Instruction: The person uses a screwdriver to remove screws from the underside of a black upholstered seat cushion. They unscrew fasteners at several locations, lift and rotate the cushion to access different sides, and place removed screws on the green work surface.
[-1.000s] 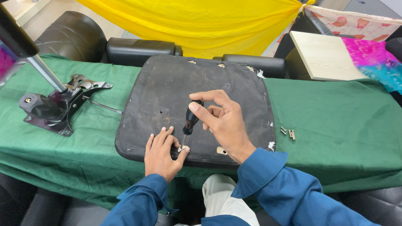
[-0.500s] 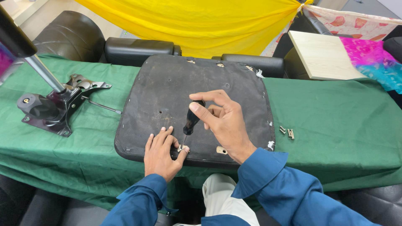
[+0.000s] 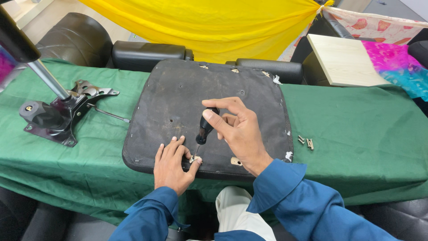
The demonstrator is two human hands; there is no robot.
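Observation:
An upturned black chair seat (image 3: 187, 96) lies on the green cloth-covered table (image 3: 356, 125). My right hand (image 3: 238, 131) grips a short black-handled screwdriver (image 3: 205, 129), held nearly upright with its tip on a small metal fitting (image 3: 193, 159) near the seat's front edge. My left hand (image 3: 171, 165) rests flat on the seat, thumb and forefinger pinching around that fitting at the screwdriver tip. A second small pale fitting (image 3: 235, 160) sits on the seat just right of it, by my right wrist.
A black chair tilt mechanism (image 3: 58, 111) with a silver gas cylinder (image 3: 47, 80) lies at the left. Several loose screws (image 3: 306, 142) lie on the cloth right of the seat. Black armrests (image 3: 149, 53) sit behind the seat, under yellow fabric (image 3: 214, 22). A pale wooden board (image 3: 345, 60) is back right.
Almost nothing differs. My right hand's fingers shift slightly on the screwdriver handle while its tip stays on the fitting. My left hand keeps its place.

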